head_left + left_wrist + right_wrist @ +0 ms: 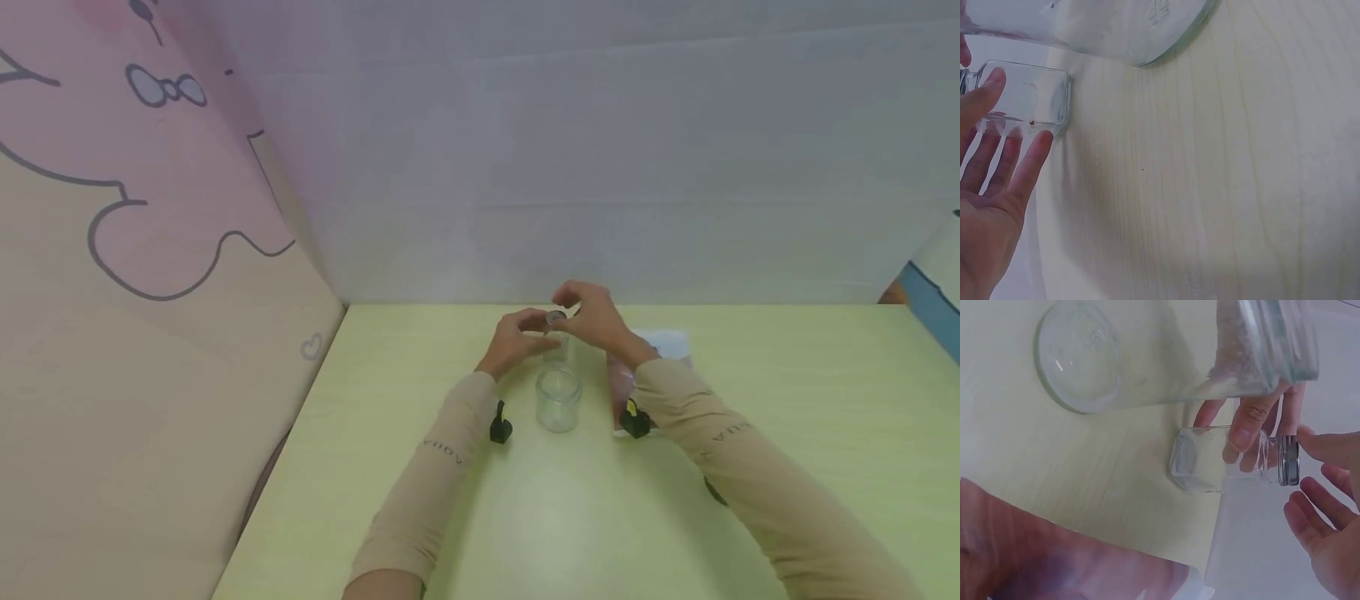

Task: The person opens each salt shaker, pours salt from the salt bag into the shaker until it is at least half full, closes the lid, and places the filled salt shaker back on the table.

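A small square glass jar (1204, 456) with a silver screw lid (1289, 460) stands near the far table edge. My left hand (516, 340) holds its clear body, thumb on one side and fingers round the other. At the top, my right hand (596, 321) has its thumb against the lid's rim, with curled fingertips close to the opposite side. Nothing solid shows through the small jar's glass. Just nearer to me stands a larger, round glass jar (558, 404) with an open mouth, between my forearms.
A pinkish-brown and white packet (622, 383) lies on the pale wooden table (420, 400), partly under my right wrist. Black wrist cameras sit by both wrists. A grey-white wall rises behind the table, and a blue and white object (933, 292) stands far right.
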A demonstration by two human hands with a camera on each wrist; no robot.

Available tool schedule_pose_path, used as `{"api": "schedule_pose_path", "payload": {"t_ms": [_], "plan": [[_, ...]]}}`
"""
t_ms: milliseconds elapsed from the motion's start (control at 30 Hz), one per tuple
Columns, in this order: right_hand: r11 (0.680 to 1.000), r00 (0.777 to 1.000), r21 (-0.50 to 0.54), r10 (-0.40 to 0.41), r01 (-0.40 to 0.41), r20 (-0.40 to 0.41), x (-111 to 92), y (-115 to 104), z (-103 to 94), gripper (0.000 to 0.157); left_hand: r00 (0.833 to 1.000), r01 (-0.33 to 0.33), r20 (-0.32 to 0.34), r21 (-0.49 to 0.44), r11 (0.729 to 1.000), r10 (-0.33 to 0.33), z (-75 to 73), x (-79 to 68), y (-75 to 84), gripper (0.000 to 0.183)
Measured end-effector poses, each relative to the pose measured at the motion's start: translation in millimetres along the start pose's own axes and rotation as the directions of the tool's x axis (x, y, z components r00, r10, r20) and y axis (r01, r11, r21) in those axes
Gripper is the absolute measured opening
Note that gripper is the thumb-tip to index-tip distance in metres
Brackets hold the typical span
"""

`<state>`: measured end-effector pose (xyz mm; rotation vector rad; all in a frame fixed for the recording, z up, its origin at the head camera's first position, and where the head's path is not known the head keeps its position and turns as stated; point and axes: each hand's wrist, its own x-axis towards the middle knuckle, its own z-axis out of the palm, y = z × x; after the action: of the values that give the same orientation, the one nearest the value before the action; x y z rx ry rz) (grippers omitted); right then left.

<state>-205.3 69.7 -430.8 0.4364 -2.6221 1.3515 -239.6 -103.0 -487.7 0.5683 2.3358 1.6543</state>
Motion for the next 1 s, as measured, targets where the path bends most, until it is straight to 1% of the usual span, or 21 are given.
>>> {"api": "schedule_pose_path", "payload": {"t_ms": [200,367,467,533,633,700,767,833,933,1000], "plan": [[0.997,0.997,-0.052,0.059,-0.062,-0.040,0.3,-2.7,9.1,0.039,1.000,0.016,-0.009,0.015,1.000,-0.016,0.9,-0.5,1.2,0.044],[0.996,0.996,-0.060,0.065,-0.069,-0.064,-1.3,-3.1,12.0,0.038,1.000,0.025,-0.005,0.021,0.999,-0.025,2.3,-0.4,-0.4,0.047],[0.996,0.996,-0.055,0.069,-0.071,-0.051,-0.9,-3.7,11.3,0.035,1.000,0.025,0.001,0.005,1.000,-0.025,2.4,-0.4,-1.8,0.047],[0.997,0.997,-0.050,0.064,-0.065,-0.031,0.3,-3.9,10.6,0.029,1.000,0.017,0.002,0.001,1.000,-0.017,2.1,0.4,-3.5,0.046],[0.999,0.999,-0.002,0.043,-0.043,0.012,3.1,-5.5,8.7,0.022,1.000,-0.005,-0.002,0.012,1.000,0.005,0.9,1.8,-4.9,0.045],[0.999,0.999,0.044,0.027,-0.029,0.041,4.7,-5.7,8.0,0.021,1.000,-0.012,-0.006,0.029,1.000,0.012,-0.2,2.2,-5.2,0.045],[0.995,0.998,0.095,0.022,-0.028,0.064,5.6,-6.3,7.4,0.024,1.000,-0.009,-0.006,0.033,0.999,0.010,-1.2,1.1,-3.3,0.046],[0.992,0.997,0.120,0.022,-0.031,0.076,5.8,-5.7,7.4,0.028,1.000,-0.003,-0.001,0.022,1.000,0.003,-2.2,-2.0,2.1,0.047],[0.989,0.996,0.143,0.029,-0.041,0.084,4.9,-4.9,8.0,0.033,1.000,0.001,0.008,-0.006,1.000,-0.001,-4.0,-8.9,14.2,0.046],[0.989,0.996,0.145,0.025,-0.037,0.088,4.4,-4.6,8.8,0.034,1.000,-0.001,0.010,-0.020,1.000,0.001,-5.0,-13.1,21.4,0.046]]}}
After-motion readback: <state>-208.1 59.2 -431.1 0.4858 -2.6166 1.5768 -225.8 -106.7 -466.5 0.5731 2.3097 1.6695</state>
